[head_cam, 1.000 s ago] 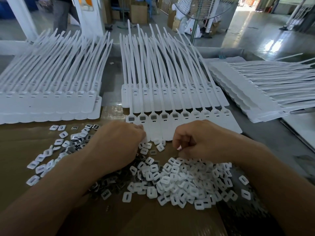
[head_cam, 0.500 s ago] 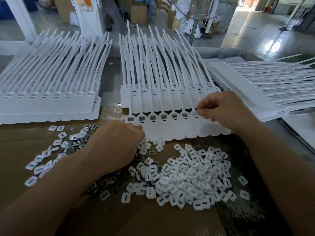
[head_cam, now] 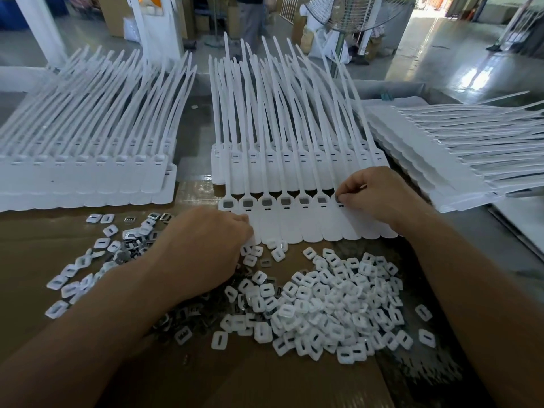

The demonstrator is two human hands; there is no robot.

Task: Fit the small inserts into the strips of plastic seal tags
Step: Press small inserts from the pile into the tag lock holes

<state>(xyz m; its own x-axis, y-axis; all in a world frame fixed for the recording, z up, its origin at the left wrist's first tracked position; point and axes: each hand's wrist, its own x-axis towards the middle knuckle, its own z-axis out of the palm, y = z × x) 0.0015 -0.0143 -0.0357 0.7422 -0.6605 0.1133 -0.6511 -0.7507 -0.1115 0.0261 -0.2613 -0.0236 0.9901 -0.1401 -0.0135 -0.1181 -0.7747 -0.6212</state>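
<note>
Far left we see a stack of white plastic seal tags (head_cam: pixel 88 175). Our left hand (head_cam: pixel 206 248) curls knuckles-up at the corner of the front strip of white seal tags (head_cam: pixel 294 228); we cannot tell what it holds. The heap of small white square inserts (head_cam: pixel 332 304) lies just in front of the strip. Our right hand (head_cam: pixel 379 198) pinches a small grey insert (head_cam: pixel 340 199) at the strip's seventh head.

White seal tags (head_cam: pixel 294 228), seemingly grey inserts (head_cam: pixel 266 202)
</note>
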